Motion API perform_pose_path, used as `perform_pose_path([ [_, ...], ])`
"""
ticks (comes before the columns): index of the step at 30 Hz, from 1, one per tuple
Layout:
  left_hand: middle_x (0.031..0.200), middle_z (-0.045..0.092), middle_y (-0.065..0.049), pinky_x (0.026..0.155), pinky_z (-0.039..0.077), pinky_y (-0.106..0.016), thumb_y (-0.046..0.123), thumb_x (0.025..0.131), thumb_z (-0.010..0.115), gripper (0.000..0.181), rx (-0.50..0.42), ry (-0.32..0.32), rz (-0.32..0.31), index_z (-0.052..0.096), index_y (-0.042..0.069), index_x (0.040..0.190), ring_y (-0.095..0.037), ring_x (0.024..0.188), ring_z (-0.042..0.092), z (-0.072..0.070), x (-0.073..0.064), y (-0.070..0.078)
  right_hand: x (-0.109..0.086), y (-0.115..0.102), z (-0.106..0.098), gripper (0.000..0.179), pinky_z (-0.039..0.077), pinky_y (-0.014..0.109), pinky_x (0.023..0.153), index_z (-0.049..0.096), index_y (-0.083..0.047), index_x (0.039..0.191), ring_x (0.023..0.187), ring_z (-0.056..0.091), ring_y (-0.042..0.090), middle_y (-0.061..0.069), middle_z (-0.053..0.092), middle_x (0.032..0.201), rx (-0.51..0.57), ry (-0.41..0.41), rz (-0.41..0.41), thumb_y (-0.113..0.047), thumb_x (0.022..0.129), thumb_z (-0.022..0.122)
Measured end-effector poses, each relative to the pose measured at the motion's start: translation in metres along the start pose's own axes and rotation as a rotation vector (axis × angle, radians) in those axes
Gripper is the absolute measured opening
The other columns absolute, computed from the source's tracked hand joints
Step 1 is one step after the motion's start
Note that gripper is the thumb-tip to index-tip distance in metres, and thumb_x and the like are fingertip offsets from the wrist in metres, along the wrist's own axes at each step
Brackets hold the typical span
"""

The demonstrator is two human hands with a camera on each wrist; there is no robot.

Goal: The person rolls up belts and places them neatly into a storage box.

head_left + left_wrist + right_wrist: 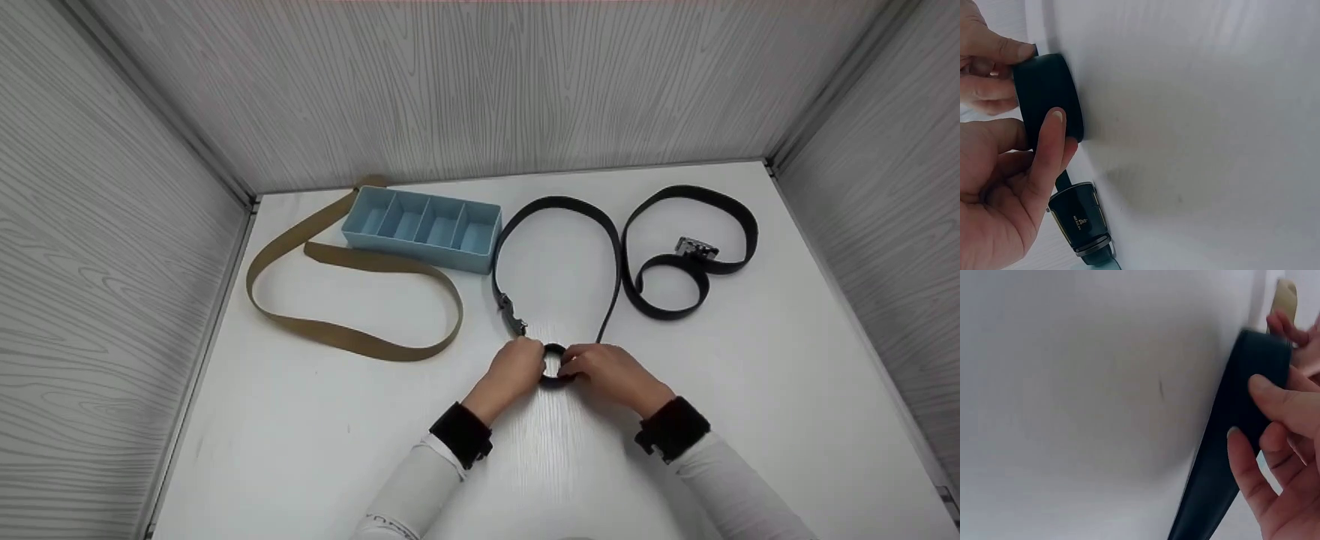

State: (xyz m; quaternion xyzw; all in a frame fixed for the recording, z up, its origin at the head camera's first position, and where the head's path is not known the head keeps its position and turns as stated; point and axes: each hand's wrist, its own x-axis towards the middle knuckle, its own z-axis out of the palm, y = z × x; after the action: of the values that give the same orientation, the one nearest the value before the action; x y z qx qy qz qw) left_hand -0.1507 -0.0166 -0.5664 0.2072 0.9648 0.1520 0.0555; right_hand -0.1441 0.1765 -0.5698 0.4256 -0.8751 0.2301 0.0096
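Note:
A black belt [559, 202] stands on its edge in a large loop, with a small coil at its near end. My left hand [516, 367] grips the left side of that coil, its fingers curled against the strap in the left wrist view. Opposite it, my right hand [611, 373] pinches the strap between thumb and fingers. In the right wrist view the strap [1219, 455] runs down past the right fingers. The belt's buckle [1081, 219] lies just beyond the left hand. The hands hide part of the coil in the head view.
A blue four-slot organizer box [472, 259] stands behind the hands, to the left. A tan belt [360, 343] curves around on the left, partly behind the box. Another black belt [739, 214] with a silver buckle stands coiled at the right. Wood-grain panels [480, 90] enclose the white table.

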Motion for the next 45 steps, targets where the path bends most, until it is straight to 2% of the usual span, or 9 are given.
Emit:
perform_pose_path([
  [4,0.074,0.067,-0.009,0.058,0.052,-0.037,0.006,0.085,0.066,0.015,0.040,-0.011,0.043,0.065,0.007,0.071,-0.025,0.065,0.065,-0.001,0.003,-0.002,-0.002,0.004,-0.001,0.021,0.052,0.034,0.076,0.079,-0.013,0.093,0.089,0.067,0.017,0.001,0.071,0.097,-0.020,-0.005,-0.016,0.003,0.080,0.074],
  [9,0.074,0.065,-0.008,0.057,0.051,-0.037,0.006,0.086,0.064,0.014,0.035,0.016,0.089,0.065,0.009,0.072,-0.023,0.064,0.064,0.000,0.006,-0.004,0.002,-0.001,0.004,0.018,0.051,0.032,0.071,0.079,-0.012,0.090,0.081,0.065,0.015,0.000,0.069,0.087,0.045,-0.011,-0.026,0.001,0.079,0.077],
  [13,0.072,0.066,-0.011,0.057,0.051,-0.039,0.008,0.088,0.064,0.017,-0.037,0.032,0.030,0.064,0.006,0.071,-0.026,0.065,0.066,0.000,0.005,-0.004,0.006,-0.007,0.007,0.014,0.051,0.033,0.067,0.078,-0.012,0.087,0.075,0.065,0.015,0.000,0.070,0.083,0.038,0.022,-0.012,-0.002,0.078,0.078],
  [18,0.073,0.067,-0.015,0.057,0.051,-0.040,0.005,0.085,0.063,0.014,-0.094,-0.016,-0.037,0.064,0.003,0.071,-0.027,0.066,0.066,0.000,0.006,-0.001,0.007,-0.010,0.006,0.017,0.051,0.033,0.067,0.076,-0.009,0.087,0.074,0.064,0.015,0.002,0.070,0.082,0.071,0.012,0.029,0.006,0.079,0.073],
  [22,0.071,0.067,-0.011,0.058,0.051,-0.038,0.001,0.082,0.063,0.012,-0.036,-0.027,0.002,0.064,0.004,0.071,-0.024,0.064,0.064,0.000,0.008,-0.001,0.002,-0.004,0.000,0.024,0.051,0.032,0.070,0.077,-0.010,0.086,0.080,0.065,0.015,0.000,0.068,0.088,0.059,0.000,0.031,0.011,0.075,0.073],
  [29,0.072,0.067,-0.007,0.058,0.052,-0.037,0.001,0.084,0.063,0.015,0.042,0.006,0.083,0.064,0.008,0.071,-0.022,0.065,0.065,-0.001,0.010,-0.001,-0.001,0.000,-0.004,0.015,0.050,0.031,0.070,0.078,-0.012,0.087,0.079,0.061,0.012,0.000,0.065,0.086,0.032,-0.038,0.011,0.000,0.079,0.077],
  [33,0.072,0.068,-0.008,0.060,0.052,-0.037,0.005,0.088,0.063,0.016,-0.030,0.019,0.069,0.065,0.007,0.071,-0.022,0.067,0.066,-0.002,0.011,-0.001,0.001,-0.004,-0.003,0.013,0.049,0.032,0.067,0.077,-0.012,0.086,0.076,0.060,0.014,0.000,0.064,0.084,0.017,-0.036,0.026,-0.002,0.078,0.078],
  [38,0.074,0.067,-0.009,0.065,0.050,-0.037,0.006,0.086,0.065,0.011,-0.156,-0.023,0.004,0.065,0.005,0.075,-0.022,0.068,0.063,0.000,0.009,-0.004,0.005,-0.010,0.002,0.009,0.049,0.033,0.063,0.075,-0.014,0.082,0.072,0.060,0.016,0.000,0.063,0.082,-0.044,-0.011,0.031,-0.006,0.079,0.078],
  [45,0.076,0.068,-0.007,0.066,0.051,-0.037,0.003,0.086,0.061,0.012,-0.140,-0.027,0.035,0.068,0.007,0.078,-0.022,0.069,0.063,-0.001,0.010,-0.005,0.005,-0.011,0.005,0.015,0.049,0.033,0.061,0.075,-0.014,0.080,0.068,0.061,0.016,0.000,0.065,0.078,-0.078,-0.009,0.013,0.001,0.077,0.076],
])
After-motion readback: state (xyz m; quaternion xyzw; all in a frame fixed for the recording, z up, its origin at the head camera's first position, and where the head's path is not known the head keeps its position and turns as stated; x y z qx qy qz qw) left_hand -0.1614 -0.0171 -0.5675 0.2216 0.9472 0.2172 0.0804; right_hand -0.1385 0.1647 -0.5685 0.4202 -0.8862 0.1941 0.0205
